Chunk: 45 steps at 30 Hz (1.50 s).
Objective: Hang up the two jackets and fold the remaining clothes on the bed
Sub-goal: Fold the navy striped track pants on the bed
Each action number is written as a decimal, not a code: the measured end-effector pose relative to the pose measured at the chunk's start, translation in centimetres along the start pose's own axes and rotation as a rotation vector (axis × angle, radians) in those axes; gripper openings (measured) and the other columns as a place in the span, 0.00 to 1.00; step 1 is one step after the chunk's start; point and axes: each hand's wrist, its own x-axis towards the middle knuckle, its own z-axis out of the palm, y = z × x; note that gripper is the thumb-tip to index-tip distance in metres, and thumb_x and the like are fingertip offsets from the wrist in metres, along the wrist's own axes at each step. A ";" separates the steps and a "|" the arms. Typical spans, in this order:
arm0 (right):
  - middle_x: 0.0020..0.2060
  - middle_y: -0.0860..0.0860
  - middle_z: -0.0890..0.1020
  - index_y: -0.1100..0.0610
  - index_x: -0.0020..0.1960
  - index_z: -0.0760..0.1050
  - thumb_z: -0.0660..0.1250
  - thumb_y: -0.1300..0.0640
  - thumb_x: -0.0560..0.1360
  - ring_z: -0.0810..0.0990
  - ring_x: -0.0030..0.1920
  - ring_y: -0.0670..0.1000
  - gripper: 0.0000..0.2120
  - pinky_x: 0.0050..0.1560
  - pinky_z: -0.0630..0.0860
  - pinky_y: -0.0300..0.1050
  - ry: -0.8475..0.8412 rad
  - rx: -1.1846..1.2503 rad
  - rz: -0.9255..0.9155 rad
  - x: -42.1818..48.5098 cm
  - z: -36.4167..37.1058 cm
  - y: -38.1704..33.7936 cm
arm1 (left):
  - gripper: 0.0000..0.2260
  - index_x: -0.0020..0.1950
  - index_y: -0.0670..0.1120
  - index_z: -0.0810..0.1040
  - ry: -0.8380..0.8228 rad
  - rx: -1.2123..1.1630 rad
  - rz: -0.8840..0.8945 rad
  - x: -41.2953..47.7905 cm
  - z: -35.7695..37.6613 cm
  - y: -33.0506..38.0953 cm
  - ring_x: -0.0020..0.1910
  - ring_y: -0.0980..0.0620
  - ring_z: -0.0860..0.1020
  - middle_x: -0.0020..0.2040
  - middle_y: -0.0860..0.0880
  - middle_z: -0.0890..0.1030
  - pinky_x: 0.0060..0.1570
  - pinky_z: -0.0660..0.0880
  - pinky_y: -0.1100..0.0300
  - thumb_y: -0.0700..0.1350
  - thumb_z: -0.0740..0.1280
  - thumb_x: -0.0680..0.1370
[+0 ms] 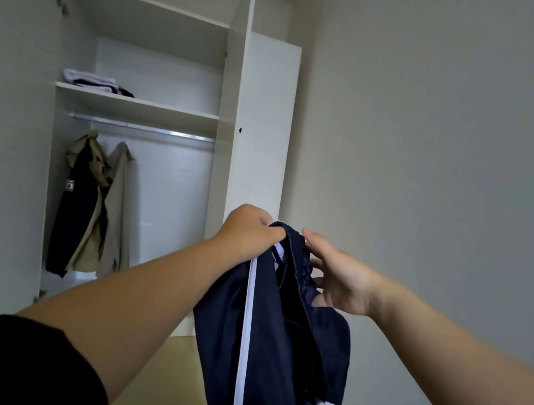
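Observation:
A navy garment (272,342) with a white side stripe and white-banded cuff hangs in front of me. My left hand (249,227) grips its top edge in a fist. My right hand (339,277) touches the bunched waistband from the right, thumb up and fingers loosely behind the cloth. Two jackets hang on the rail (145,129) inside the open wardrobe: a dark navy and tan one (79,205) and a beige one (118,211) beside it. The bed is out of view.
The white wardrobe (230,99) stands open at left, its door (263,125) swung out. Folded clothes (93,81) lie on the middle shelf. A plain grey wall fills the right. Pale wooden floor (170,378) shows below.

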 end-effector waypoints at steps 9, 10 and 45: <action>0.38 0.53 0.79 0.59 0.45 0.76 0.58 0.68 0.72 0.76 0.34 0.48 0.10 0.29 0.72 0.32 0.271 -0.677 -0.342 0.4 2.5 -1.1 | 0.09 0.30 0.42 0.68 0.086 -0.036 -0.087 0.7 -4.2 2.1 0.31 0.49 0.65 0.30 0.45 0.67 0.32 0.62 0.60 0.41 0.64 0.70; 0.34 0.54 0.78 0.60 0.42 0.76 0.56 0.70 0.72 0.75 0.31 0.48 0.12 0.26 0.70 0.31 0.322 -0.608 -0.357 0.6 2.5 -1.4 | 0.11 0.29 0.42 0.68 0.042 0.060 -0.072 0.7 -4.9 1.8 0.29 0.51 0.65 0.29 0.46 0.67 0.30 0.61 0.61 0.41 0.64 0.70; 0.36 0.59 0.76 0.66 0.43 0.79 0.57 0.71 0.71 0.75 0.40 0.58 0.12 0.40 0.71 0.45 0.641 -0.971 -0.308 5.7 -0.1 -7.1 | 0.12 0.40 0.49 0.75 0.077 0.964 0.003 2.5 -12.2 -4.9 0.40 0.46 0.74 0.39 0.49 0.75 0.29 0.63 0.62 0.31 0.60 0.72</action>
